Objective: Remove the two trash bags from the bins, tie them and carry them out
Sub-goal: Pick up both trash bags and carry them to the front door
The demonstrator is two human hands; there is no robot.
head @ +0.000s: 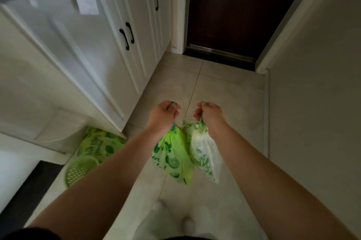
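A run of white cabinets [82, 48] with black handles filled the left side, a plain wall [316, 87] the right, and a dark door [232, 9] closed off the far end of the pale tiled floor [218, 91]. Both forearms reached forward over that floor. The left hand [163, 113] was clenched around the gathered neck of the green trash bag [173, 158], which hung straight down beneath it, clear of the floor. The right hand [209, 113] was clenched likewise on the neck of the whiter trash bag [205, 153], hanging just below that fist. The two bags touched side by side between the wrists. Low on the left, near the cabinet's corner, a green perforated bin [79, 170] stood beside a green printed bag [99, 143] on the floor.
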